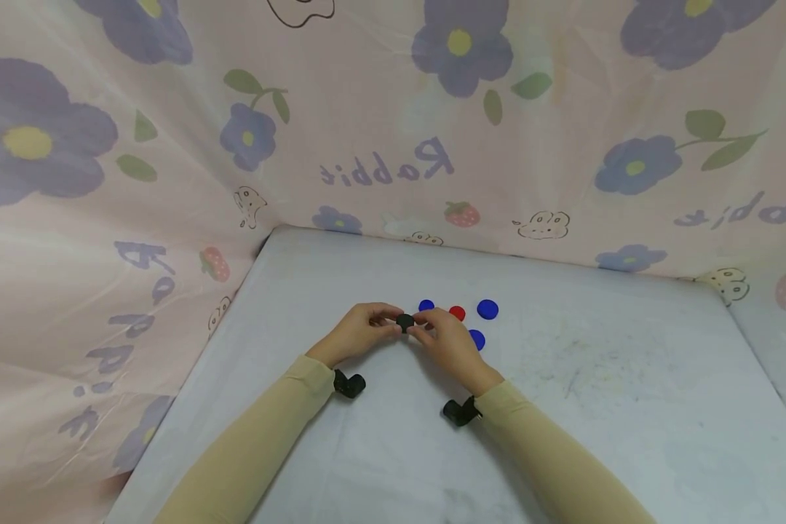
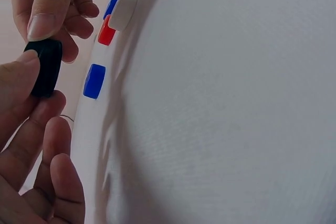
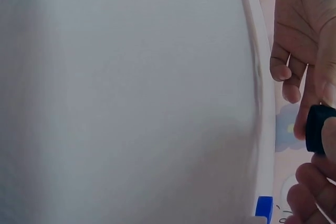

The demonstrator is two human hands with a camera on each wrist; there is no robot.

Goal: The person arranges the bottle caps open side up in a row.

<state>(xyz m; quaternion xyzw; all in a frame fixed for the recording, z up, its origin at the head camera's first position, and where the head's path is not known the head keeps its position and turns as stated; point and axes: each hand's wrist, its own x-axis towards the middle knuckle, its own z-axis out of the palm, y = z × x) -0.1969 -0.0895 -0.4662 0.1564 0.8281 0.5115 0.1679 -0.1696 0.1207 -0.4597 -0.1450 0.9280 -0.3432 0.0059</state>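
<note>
In the head view my left hand [image 1: 360,332] and my right hand [image 1: 448,342] meet over the table, pinching a small black disc [image 1: 405,322] between them. The left wrist view shows the same black disc [image 2: 48,69] from close by, raised off the tabletop, with the thumb and fingertips of both hands at its edges. Around the right hand lie a red disc [image 1: 457,313] and several blue discs [image 1: 487,309], partly covered by that hand. A white piece [image 2: 123,12] beside the red one shows in the left wrist view.
A white cloth covers the table [image 1: 380,451], with grey smudges [image 1: 589,364] to the right. Pinkish flowered curtains [image 1: 393,109] hang at the back and both sides. A black wrist camera [image 1: 350,384] hangs below the left wrist, another [image 1: 460,413] below the right.
</note>
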